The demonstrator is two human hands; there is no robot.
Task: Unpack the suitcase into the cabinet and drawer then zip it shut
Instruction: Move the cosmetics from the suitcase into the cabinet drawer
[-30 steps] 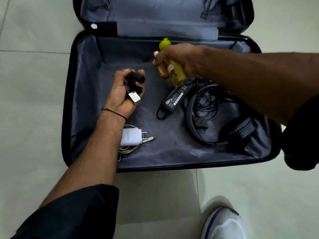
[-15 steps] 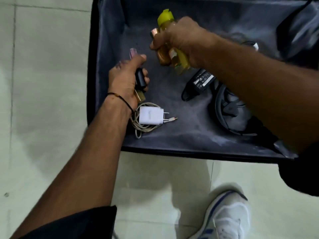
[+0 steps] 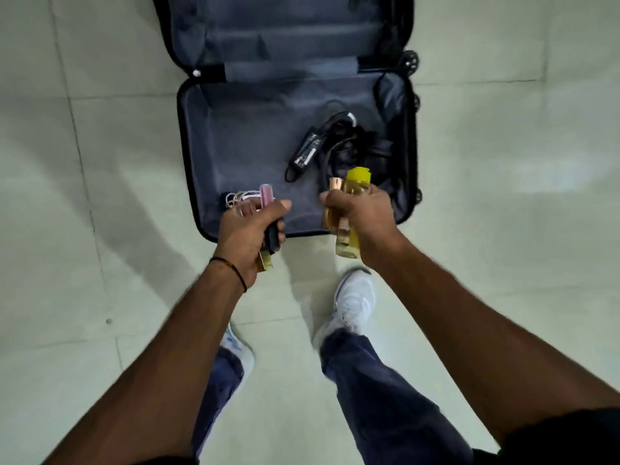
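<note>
1. Pale tiled floor lies bare to the left of the suitcase, with open room along that whole side.
2. The suitcase lies flat and open on the floor, lid folded away on the far side. The left half of its grey lining is uncovered.
3. A white cable sits in the near-left corner of the case, partly hidden behind the left hand.
4. The left hand is closed around a pink tube, a black item and a gold piece, and hangs over the near edge of the case. A dark band circles the wrist.
5. A black power adapter and a tangle of black cables lie in the right half of the case, well apart from the white cable.
6. The right hand grips a yellow bottle and a copper-capped bottle together, upright, over the near-right part of the case. It blocks sight of the lining beneath.
7. Two white shoes, one back, one near the case edge, stand on the floor below the hands.
8. Wheels project from the right side of the case; beyond them is bare floor.
</note>
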